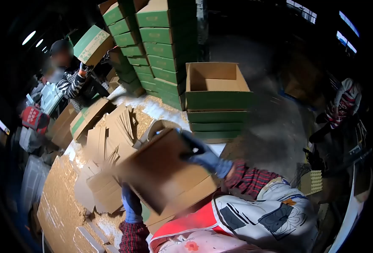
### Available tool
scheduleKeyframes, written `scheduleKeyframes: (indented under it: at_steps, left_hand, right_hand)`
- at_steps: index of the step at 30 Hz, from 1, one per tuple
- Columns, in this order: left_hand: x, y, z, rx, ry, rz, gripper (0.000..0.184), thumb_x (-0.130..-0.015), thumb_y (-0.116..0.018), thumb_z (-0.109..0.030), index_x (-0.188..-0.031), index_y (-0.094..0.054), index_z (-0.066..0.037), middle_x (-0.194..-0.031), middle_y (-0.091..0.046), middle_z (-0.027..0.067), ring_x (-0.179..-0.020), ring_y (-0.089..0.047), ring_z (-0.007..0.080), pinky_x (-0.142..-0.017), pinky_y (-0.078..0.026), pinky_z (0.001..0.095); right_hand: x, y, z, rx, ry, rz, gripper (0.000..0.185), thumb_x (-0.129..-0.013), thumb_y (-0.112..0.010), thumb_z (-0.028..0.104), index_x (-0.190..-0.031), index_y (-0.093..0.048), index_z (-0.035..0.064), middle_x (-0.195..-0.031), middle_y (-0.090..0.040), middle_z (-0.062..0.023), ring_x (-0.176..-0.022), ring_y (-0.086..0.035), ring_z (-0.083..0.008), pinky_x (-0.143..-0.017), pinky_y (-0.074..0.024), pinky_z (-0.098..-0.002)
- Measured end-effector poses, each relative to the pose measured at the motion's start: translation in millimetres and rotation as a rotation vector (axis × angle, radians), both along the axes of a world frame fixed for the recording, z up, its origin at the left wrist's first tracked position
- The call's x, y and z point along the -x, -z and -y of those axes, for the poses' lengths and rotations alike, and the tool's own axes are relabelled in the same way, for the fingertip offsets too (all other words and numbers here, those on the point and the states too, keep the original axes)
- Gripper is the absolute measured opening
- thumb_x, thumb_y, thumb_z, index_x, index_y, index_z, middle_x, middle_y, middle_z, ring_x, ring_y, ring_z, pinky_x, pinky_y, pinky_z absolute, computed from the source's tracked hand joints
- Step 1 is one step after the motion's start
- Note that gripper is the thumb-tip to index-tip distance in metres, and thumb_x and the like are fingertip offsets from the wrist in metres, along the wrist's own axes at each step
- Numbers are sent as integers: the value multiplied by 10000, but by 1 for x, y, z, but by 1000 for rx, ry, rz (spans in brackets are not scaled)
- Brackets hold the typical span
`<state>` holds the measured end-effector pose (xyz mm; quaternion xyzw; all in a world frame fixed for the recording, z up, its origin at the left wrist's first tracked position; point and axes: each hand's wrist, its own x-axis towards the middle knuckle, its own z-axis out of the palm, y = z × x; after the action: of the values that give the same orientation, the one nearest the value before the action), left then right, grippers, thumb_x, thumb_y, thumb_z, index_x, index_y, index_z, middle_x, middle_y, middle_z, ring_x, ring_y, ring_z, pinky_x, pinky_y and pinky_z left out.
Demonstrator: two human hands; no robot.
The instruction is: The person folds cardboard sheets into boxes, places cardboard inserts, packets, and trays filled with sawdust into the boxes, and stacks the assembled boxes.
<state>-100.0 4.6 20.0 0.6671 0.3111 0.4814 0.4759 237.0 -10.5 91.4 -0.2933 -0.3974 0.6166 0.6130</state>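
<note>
An open cardboard box [165, 168], brown inside and blurred by motion, is held tilted in front of my body. My left hand [131, 204], in a blue glove, grips its near left side, with the fingers partly hidden behind the cardboard. On the far right side, my right hand [209, 159], gloved in blue and a darker colour, is closed on the box's edge. Just beyond the box lie flat cardboard sheets [117, 130], some standing in a loose fanned bundle. A round object, partly covered, sits behind the box.
Tall stacks of green boxes [159, 48] rise at the back. A shorter stack [218, 101] has an open box on top. A person [70, 80] at left lifts a green-and-brown box [92, 44]. Another person [342, 103] is at right. Chips or shavings cover the table [55, 198].
</note>
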Motion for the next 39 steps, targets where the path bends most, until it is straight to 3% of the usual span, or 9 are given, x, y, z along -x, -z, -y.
scheduleKeyframes:
  at_steps: [1, 4, 8, 11, 17, 24, 30, 32, 39]
  left_hand:
    - [-9, -3, -23, 143, 88, 186, 473, -982, -359, -310, -1352, -364, -16, -1318, -451, 118, -1149, -464, 241, -999, -359, 365]
    - [-71, -55, -74, 363, 219, 508, 521, -962, -358, -313, -1405, -292, -47, -1387, -381, 122, -1170, -439, 264, -1026, -338, 382]
    - [-210, -136, -118, 116, 243, 182, 707, -874, -583, -285, -1430, -240, -15, -1393, -373, 174, -1262, -384, 251, -1046, -320, 357]
    - [-274, -124, -153, 122, 241, 13, 798, -816, -701, -245, -1429, -244, -14, -1338, -430, 183, -1216, -440, 230, -1003, -374, 316]
    - [-310, -77, -170, 15, 285, -130, 811, -755, -766, -212, -1390, -310, 5, -1244, -509, 154, -1093, -507, 190, -932, -428, 307]
    - [-203, 37, -115, 75, -315, -159, 682, -817, -692, -263, -1357, -376, 8, -1308, -462, 189, -1193, -465, 277, -999, -379, 360]
    - [25, 130, 83, 388, -1083, -1233, 939, -683, -691, -583, -1365, -358, -30, -1314, -424, 221, -1207, -404, 374, -1000, -327, 469]
    - [53, 130, 128, 637, -1131, -1280, 1061, -648, -648, -682, -1418, -275, -55, -1391, -348, 231, -1290, -314, 389, -1043, -273, 480]
    - [48, 179, 165, 798, -1328, -682, 1007, -674, -740, -535, -1377, -307, 41, -1306, -459, 273, -1200, -467, 376, -977, -399, 412]
  right_hand:
    - [-33, -33, 0, -88, 280, 617, 817, -782, -736, 101, -1441, -254, 44, -1469, -304, -103, -1278, -378, -201, -1040, -365, -340]
    - [-114, -115, 16, -156, 787, 780, 667, -859, -639, 99, -1423, -288, 29, -1427, -369, -131, -1257, -410, -211, -1018, -407, -345]
    - [-225, -142, 15, -362, 804, 10, 335, -927, -518, 62, -1233, -499, -73, -1215, -576, -132, -1135, -549, -203, -973, -440, -289]
    - [-242, -170, 7, -290, 1115, 466, 335, -937, -509, 81, -1246, -502, -46, -1256, -552, -126, -1154, -534, -189, -984, -423, -299]
    - [-264, -115, -59, 164, 537, 386, 452, -955, -484, 363, -1219, -549, 2, -1231, -565, -104, -1109, -539, -200, -945, -419, -320]
    - [-336, 59, -118, 28, 386, -27, 399, -965, -456, 377, -1138, -623, 59, -1053, -638, -62, -915, -568, -165, -858, -451, -305]
    - [-239, 222, 37, 482, 582, -550, 401, -919, -477, 422, -1143, -596, 111, -1180, -585, -84, -986, -552, -206, -889, -456, -388]
    - [-185, 277, 53, 916, 210, 186, 421, -908, -533, 352, -1219, -562, 69, -840, -626, -40, -720, -567, -147, -622, -471, -297]
    - [23, 385, -48, 224, -256, 866, 588, -840, -663, 363, -1234, -470, -28, -1042, -619, -98, -900, -563, -196, -780, -477, -353]
